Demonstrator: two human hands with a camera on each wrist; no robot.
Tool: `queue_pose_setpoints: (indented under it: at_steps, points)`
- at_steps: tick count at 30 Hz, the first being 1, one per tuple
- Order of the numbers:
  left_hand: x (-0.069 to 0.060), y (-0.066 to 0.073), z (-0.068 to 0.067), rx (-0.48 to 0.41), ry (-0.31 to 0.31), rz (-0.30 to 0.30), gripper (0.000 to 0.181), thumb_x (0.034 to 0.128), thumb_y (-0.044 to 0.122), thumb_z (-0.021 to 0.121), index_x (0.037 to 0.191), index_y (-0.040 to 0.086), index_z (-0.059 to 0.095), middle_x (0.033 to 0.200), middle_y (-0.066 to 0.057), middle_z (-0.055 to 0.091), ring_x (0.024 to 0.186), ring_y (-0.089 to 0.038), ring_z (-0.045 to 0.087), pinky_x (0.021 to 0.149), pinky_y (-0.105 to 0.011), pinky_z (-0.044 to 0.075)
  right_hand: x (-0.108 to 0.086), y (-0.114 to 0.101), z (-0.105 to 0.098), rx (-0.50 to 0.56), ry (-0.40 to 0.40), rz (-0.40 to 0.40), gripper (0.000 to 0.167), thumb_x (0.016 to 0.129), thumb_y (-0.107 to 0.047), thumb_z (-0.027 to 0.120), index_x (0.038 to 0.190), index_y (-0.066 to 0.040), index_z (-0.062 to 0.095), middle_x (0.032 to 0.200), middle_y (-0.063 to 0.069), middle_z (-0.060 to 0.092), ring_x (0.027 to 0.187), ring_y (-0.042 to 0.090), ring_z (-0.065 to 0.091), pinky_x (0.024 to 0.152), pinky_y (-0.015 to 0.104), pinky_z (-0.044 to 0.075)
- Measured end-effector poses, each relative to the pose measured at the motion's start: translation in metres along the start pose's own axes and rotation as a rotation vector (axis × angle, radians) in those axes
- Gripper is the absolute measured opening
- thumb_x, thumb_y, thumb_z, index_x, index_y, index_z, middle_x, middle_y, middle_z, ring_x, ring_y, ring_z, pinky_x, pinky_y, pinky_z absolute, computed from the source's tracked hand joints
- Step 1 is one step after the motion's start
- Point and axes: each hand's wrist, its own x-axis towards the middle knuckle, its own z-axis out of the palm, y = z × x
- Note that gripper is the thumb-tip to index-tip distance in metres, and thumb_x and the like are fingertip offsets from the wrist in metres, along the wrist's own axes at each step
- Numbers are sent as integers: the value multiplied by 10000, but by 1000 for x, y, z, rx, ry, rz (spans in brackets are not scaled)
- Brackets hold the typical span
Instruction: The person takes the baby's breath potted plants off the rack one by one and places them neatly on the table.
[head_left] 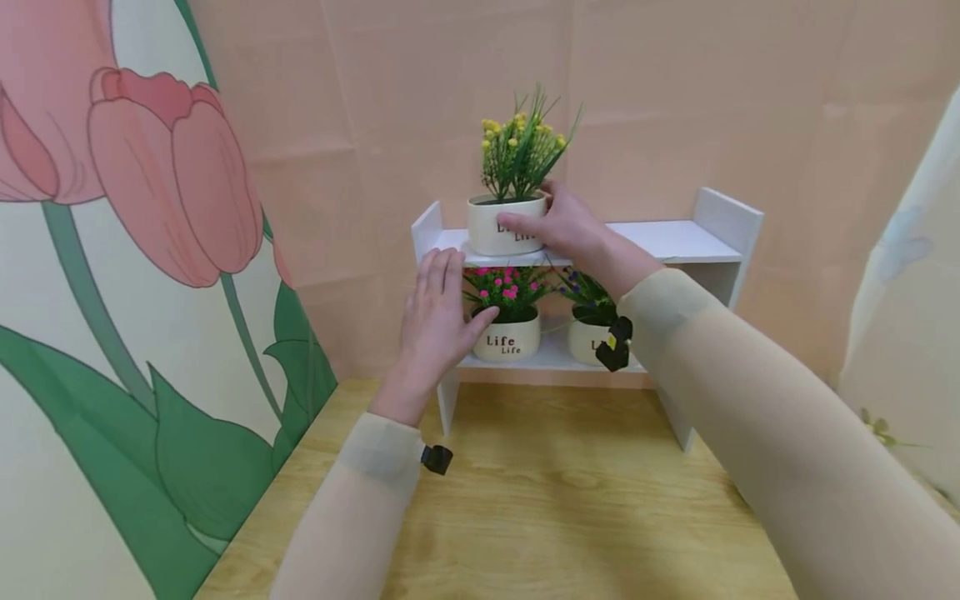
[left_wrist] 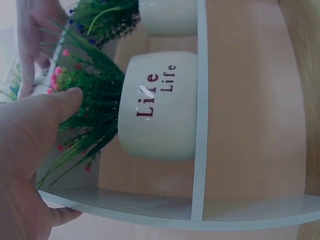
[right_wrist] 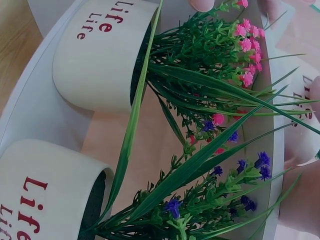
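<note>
Standing inside right grip, upper flowerpot

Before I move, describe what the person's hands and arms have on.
The left hand and right hand are bare, without gloves. Both arms wear long, plain, pale beige sleeves: the left sleeve and the right sleeve reach the wrist. A small, blocky black device sits at the left wrist; another at the right wrist shows a small yellow mark.

Stands as white shelf on wooden table; bears pink-flowered pot by left hand, blue-flowered pot below right hand and, up top, yellow-flowered pot in that hand's grip.
</note>
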Motion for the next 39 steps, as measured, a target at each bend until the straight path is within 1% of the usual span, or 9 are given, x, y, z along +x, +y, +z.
queue_pose_setpoints:
  at_steps: [7,13,22,29,34,39]
  points:
    - [0,1,-1,-6,2,-2,998,1002,569,780,1707,79,272,1735,-123,309,1660,-301,158,1229,-598,403,1,0,0,-6,-3,8,1088,986,-463,840,1745,-74,164,1562,192,540,1368,304,556,1220,453,430]
    - [-1,2,-1,-5,-6,-6,1002,1004,577,773,1711,85,262,1736,-120,303,1661,-298,150,1222,-597,410,0,0,1,-6,1,23,1077,970,-463,859,1727,-65,204,1558,182,548,1358,304,566,1204,450,444]
    - [-1,1,0,5,-9,-7,1004,1005,586,766,1712,89,256,1738,-117,299,1662,-298,148,1219,-594,415,0,1,3,11,22,8,976,963,-428,880,1677,-70,318,1528,160,581,1335,293,587,1170,435,464]
    - [-1,2,1,7,-15,-11,1006,1007,591,760,1715,91,250,1742,-114,289,1664,-296,139,1226,-592,408,-2,4,3,14,29,-10,943,961,-432,881,1669,-100,355,1521,143,599,1329,289,611,1168,437,478]
    - [-1,3,1,7,-18,-14,1009,1005,598,759,1717,97,250,1742,-109,291,1667,-289,133,1230,-589,405,-4,4,4,33,49,-22,916,954,-417,894,1660,-129,386,1508,122,614,1323,284,620,1171,441,477]
    - [-1,4,2,9,-19,-12,1002,1006,597,758,1712,90,260,1738,-109,293,1663,-294,143,1217,-591,419,-8,5,5,18,80,-17,957,932,-440,911,1672,-149,378,1524,96,610,1337,263,617,1185,438,475]
